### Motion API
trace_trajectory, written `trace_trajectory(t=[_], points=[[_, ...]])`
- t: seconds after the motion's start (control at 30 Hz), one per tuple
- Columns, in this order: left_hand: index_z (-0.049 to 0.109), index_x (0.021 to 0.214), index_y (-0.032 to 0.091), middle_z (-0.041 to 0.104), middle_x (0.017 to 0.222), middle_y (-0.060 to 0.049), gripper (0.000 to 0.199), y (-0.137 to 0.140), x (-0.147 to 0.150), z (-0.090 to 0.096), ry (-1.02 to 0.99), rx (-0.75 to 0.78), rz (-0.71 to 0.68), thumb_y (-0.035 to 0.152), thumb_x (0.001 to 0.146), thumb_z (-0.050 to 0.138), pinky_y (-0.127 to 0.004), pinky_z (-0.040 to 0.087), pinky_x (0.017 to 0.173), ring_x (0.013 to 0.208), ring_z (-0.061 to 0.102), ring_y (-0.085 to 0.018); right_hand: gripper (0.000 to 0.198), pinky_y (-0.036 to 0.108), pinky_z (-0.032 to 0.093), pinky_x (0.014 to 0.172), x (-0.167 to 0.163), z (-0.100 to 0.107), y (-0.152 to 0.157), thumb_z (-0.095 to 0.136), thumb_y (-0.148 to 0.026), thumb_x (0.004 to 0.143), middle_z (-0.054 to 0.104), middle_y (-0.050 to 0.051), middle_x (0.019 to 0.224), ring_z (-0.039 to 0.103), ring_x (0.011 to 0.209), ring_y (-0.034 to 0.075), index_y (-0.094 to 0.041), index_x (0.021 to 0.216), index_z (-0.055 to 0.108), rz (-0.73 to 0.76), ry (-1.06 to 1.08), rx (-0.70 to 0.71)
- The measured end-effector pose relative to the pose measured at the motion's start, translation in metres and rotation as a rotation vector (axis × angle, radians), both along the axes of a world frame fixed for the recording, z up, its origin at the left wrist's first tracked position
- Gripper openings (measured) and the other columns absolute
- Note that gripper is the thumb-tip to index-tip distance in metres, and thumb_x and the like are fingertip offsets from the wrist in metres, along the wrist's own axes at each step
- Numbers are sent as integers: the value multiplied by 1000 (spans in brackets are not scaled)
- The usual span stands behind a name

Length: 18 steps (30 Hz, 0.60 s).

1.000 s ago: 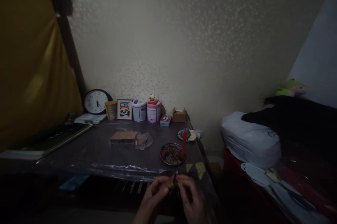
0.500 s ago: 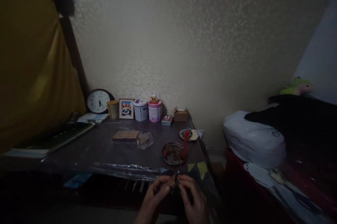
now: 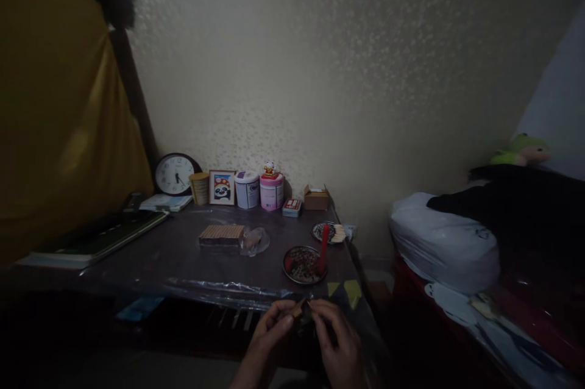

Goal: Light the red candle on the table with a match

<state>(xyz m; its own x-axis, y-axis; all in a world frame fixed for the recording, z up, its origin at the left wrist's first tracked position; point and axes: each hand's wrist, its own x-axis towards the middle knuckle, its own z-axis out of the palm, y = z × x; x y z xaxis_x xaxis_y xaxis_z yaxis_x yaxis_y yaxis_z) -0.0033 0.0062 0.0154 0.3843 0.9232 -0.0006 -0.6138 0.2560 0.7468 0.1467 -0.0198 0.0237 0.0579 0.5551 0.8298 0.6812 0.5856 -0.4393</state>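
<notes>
Near the table's front edge, my left hand (image 3: 269,333) pinches a small brown matchbox (image 3: 298,308) between thumb and fingers. Close beside it, my right hand (image 3: 337,335) is closed on a thin match (image 3: 309,303), its tip near the box's side. Just beyond the hands, a red candle (image 3: 324,247) stands upright at the right of a round metal plate (image 3: 284,262) strewn with dark and pale bits. Behind that lies a second plate (image 3: 315,235) with pale matchsticks (image 3: 339,233) at its right edge.
A striped block of stacked small boxes (image 3: 222,235) lies mid-table beside a clear plastic wrapper (image 3: 259,242). Along the wall stand a clock (image 3: 176,174), a picture frame (image 3: 222,188), two canisters (image 3: 247,190) and an open carton (image 3: 316,199). Yellow scraps (image 3: 351,292) lie at the front right.
The view has shifted slightly. My hands remain close together; the matchbox now tilts differently, and the match has moved up near its upper end.
</notes>
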Motion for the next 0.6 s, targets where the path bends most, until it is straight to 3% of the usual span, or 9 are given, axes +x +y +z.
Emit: trace_trajectory(t=[0.37,0.6], points=[[66,85,19,71,89,-5,18,-1,2,4,-78,-4,-30,27,69,72,-27,42,79,87,62,-18,12,25,55,75,2,-1,4,53,-18,87,72,3,86,68,82,15,-23,91,62,-12,19,23],[67,84,18,71,86,-4,15,-1,3,7,-104,-15,1,24,71,71,-26,42,77,82,62,-16,15,26,54,74,0,31,-14,52,-14,86,70,3,86,67,83,15,-24,95,59,-51,-20,121]])
